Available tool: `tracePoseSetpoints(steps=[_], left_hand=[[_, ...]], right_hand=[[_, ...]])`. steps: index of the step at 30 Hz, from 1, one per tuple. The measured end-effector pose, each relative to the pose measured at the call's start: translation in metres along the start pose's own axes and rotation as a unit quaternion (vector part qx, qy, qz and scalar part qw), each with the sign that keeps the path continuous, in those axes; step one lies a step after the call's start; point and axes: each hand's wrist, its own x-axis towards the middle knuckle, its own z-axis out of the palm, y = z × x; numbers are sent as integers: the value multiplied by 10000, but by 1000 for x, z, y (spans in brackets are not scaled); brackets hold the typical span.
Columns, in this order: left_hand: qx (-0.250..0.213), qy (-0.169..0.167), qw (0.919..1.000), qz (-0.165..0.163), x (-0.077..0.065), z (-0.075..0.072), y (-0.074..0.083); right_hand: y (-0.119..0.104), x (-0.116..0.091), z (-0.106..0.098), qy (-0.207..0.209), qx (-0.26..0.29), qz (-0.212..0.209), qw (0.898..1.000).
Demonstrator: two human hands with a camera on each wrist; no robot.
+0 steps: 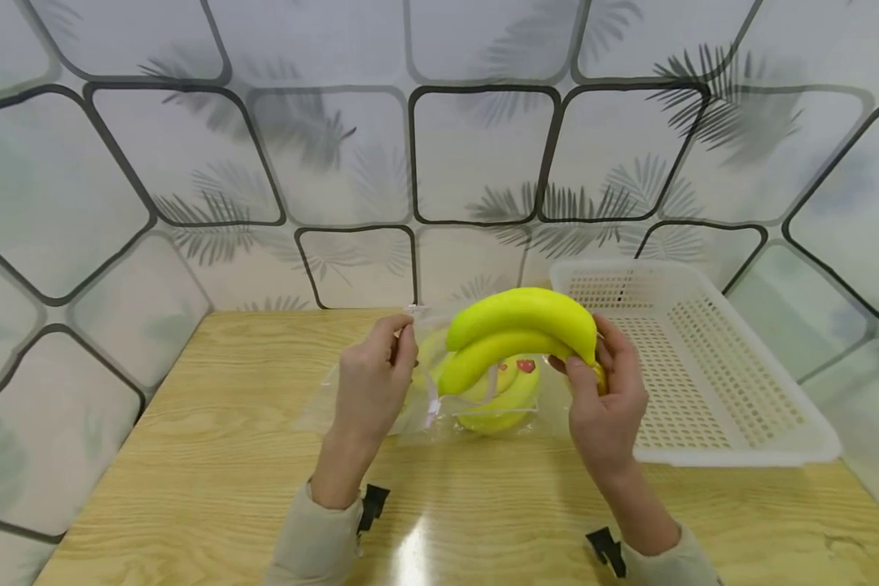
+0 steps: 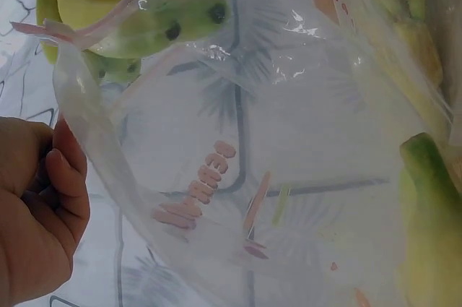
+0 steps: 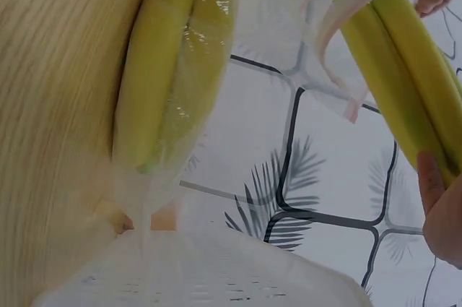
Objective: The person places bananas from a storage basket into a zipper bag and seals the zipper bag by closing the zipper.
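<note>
In the head view my right hand grips a bunch of yellow bananas by its stem end, with the free tips pointing left. My left hand pinches the edge of a clear zip bag, holding its mouth up. The tips of the held bunch reach the bag's opening; in the left wrist view their greenish ends overlap the zip strip. More bananas lie inside the bag on the table, seen through the plastic. Red printing marks the bag's side.
A white perforated plastic basket stands on the right of the wooden table, close to my right hand. Patterned cloth walls rise behind the table and at both sides.
</note>
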Motion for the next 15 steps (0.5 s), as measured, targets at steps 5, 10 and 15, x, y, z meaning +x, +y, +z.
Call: tracePoseSetpoints(steps=[5, 10, 15], left_hand=[[-33, -21, 10000, -59, 0, -1, 0], [-64, -24, 9999, -84, 0, -1, 0], [-102, 35, 9999, -9, -1, 0, -2]], right_hand=[[11, -5, 5, -188, -770, -954, 9923], [9, -7, 5, -441, -1361, -452, 9887], [3, -7, 3, -799, -1682, 883, 9785]])
